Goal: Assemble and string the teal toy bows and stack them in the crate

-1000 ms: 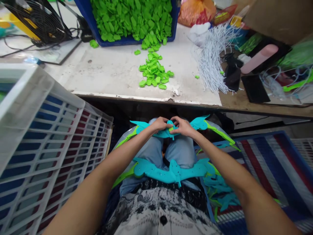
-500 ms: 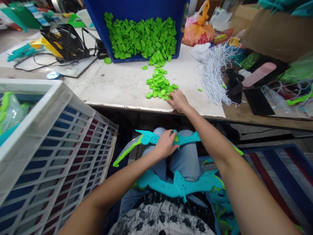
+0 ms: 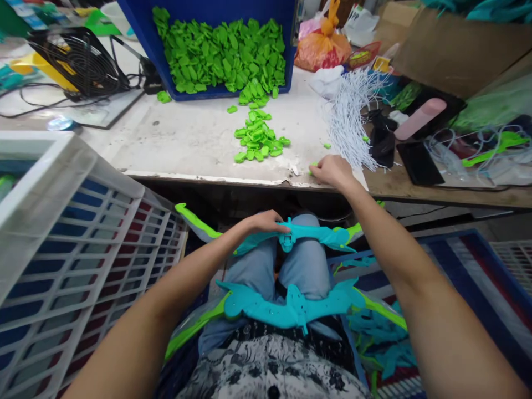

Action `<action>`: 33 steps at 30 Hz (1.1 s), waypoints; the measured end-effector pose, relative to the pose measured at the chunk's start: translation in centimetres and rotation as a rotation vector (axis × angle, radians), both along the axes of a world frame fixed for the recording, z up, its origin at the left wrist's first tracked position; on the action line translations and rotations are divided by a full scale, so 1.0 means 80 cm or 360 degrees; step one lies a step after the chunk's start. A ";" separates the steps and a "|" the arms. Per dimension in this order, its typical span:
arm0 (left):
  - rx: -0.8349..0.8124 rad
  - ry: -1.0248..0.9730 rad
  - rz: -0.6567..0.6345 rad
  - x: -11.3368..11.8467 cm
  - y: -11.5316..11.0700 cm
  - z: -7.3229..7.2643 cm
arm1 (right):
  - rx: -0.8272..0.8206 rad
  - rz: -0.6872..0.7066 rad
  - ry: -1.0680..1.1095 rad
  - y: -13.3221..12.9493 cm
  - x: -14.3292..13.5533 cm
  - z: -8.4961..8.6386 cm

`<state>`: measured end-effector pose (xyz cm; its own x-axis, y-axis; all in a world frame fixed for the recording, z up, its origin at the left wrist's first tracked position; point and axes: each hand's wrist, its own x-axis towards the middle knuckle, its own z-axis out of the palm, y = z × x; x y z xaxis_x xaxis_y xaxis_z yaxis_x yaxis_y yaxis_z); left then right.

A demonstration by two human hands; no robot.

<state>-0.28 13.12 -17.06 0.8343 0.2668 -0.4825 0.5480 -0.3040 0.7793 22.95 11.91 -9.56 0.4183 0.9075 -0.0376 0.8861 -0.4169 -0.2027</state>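
The right grip (image 3: 336,173) has moved right of the green pile (image 3: 258,136), pinching a green piece (image 3: 312,165); the left grip (image 3: 266,221) clasps a turquoise bow (image 3: 313,233), likely light, stiff, best held centrally.

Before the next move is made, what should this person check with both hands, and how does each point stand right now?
1. Left hand steadying the far turquoise piece: ok, its fingers are on it near the middle.
2. Small green piece in the right hand: ok, at the fingertips.
3. Which way that green piece faces: cannot tell, the fingers cover much of it.
4. Both hands at the far turquoise piece: not ok, the right is at the table.
5. Near turquoise piece on the lap: ok, it lies across it.
6. Loose green pile within reach: ok, probably, near the table's front edge.
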 end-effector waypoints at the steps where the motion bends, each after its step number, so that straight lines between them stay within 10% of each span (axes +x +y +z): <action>1: -0.0043 -0.0002 0.0054 0.001 0.001 -0.004 | 0.0058 0.0032 -0.0118 -0.002 0.004 -0.002; 10: -0.0511 0.0048 0.0240 0.006 -0.002 -0.015 | 0.0703 0.0773 0.0045 -0.011 0.051 -0.043; 19: -0.0842 0.0101 0.0382 0.011 -0.005 -0.014 | 0.0393 0.1097 0.0147 -0.011 0.063 -0.037; 23: -0.0893 0.0073 0.0397 0.012 -0.006 -0.013 | 0.0600 0.0980 0.0229 -0.065 0.015 -0.041; 28: -0.0816 0.0040 0.0391 0.012 -0.009 -0.015 | 0.0544 0.1374 0.0312 -0.160 -0.069 -0.085; 33: -0.0748 -0.0024 0.0360 0.009 -0.008 -0.023 | 0.0456 0.1300 0.0127 -0.189 -0.094 -0.114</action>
